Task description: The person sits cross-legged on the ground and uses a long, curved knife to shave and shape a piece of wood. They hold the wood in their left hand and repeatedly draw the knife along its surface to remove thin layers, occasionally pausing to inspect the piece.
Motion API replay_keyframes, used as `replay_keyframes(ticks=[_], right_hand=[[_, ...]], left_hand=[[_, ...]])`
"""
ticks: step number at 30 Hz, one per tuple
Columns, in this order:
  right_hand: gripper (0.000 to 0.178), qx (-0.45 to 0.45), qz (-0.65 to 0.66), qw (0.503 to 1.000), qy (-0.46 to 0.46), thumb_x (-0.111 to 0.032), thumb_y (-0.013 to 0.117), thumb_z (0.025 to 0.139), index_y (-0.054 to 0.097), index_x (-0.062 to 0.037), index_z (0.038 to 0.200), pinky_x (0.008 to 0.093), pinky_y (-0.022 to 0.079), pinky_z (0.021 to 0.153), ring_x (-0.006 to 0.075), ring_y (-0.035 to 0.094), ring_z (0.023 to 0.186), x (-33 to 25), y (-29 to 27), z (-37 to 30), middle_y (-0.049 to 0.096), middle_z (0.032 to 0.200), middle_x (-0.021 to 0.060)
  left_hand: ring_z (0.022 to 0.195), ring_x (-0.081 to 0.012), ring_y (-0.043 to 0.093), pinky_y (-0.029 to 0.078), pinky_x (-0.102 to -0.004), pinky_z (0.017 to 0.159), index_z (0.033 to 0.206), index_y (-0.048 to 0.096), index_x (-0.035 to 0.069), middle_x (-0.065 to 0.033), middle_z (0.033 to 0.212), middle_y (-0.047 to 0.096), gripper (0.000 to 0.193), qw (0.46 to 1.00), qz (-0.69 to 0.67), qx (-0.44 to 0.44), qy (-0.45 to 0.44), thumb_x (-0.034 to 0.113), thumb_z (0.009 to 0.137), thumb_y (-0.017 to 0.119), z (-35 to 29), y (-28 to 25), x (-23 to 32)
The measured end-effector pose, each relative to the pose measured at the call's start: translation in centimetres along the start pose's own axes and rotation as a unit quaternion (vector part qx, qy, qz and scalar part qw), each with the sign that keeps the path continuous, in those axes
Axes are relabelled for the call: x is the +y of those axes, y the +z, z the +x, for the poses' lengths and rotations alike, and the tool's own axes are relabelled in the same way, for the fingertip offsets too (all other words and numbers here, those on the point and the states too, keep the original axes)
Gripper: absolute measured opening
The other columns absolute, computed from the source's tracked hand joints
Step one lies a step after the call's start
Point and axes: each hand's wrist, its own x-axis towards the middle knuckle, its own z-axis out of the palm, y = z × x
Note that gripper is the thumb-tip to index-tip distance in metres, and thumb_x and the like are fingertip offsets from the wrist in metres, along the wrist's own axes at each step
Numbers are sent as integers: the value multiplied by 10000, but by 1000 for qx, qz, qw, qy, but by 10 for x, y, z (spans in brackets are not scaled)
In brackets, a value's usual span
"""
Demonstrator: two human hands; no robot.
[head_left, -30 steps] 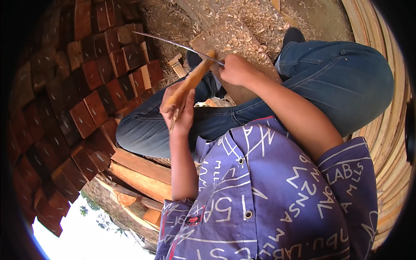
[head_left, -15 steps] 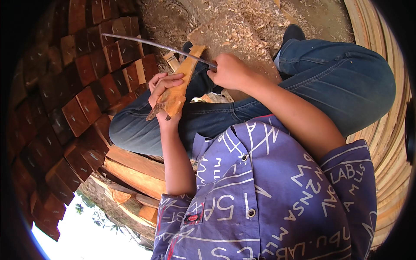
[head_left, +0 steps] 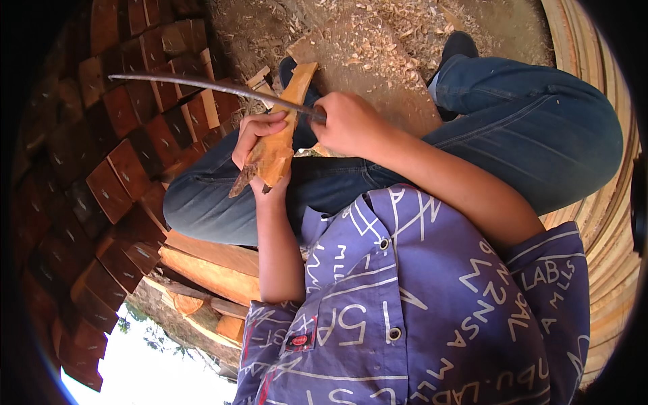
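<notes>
My left hand (head_left: 253, 138) is closed around a tapering piece of yellowish wood (head_left: 278, 147), whose lower end is rough and splintered with dark bark. The wood's narrower end points up and away from me. In my right hand (head_left: 344, 121) is a long-bladed knife (head_left: 196, 82), its handle hidden in the fist. Its thin, slightly curved blade lies across the wood just above my left fingers and reaches far to the left. Whether the edge touches the wood, I cannot tell.
My crossed legs in jeans (head_left: 526, 128) lie under the work. Wood shavings (head_left: 385, 57) cover the ground ahead. Stacked reddish-brown wood pieces (head_left: 111, 182) rise at the left, split timber (head_left: 212, 266) lies beside my left elbow, and long pale boards (head_left: 607, 270) stand at the right.
My right hand has come left and slightly down, nearer my body. The knife blade has slid down along the wood toward my left fingers, its tip now farther left and lower.
</notes>
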Motion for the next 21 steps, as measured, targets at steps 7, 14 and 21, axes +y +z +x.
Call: replay_keyframes(ticks=[7,14,21], right_hand=[[222,2,-20,995,93,-181,644,787,673,39,788,492,507,693,434,647,741,46,-1,22,627,723,280],[211,5,-28,999,-15,-167,630,775,650,38,731,501,491,678,449,629,713,10,3,11,602,690,288],[218,-27,5,998,64,-164,630,773,647,51,741,505,485,669,449,630,708,19,-3,17,594,676,295]], left_hand=[[902,-196,614,464,-287,837,855,615,-9,-141,953,653,192,999,29,-12,23,175,848,668,0,0,-2],[892,-195,614,470,-302,847,856,606,-10,-147,960,650,213,999,-29,31,-18,197,869,658,2,-1,0],[801,-136,595,460,-239,699,856,610,14,-110,948,658,251,999,-10,41,-14,260,898,628,-1,-2,-2]])
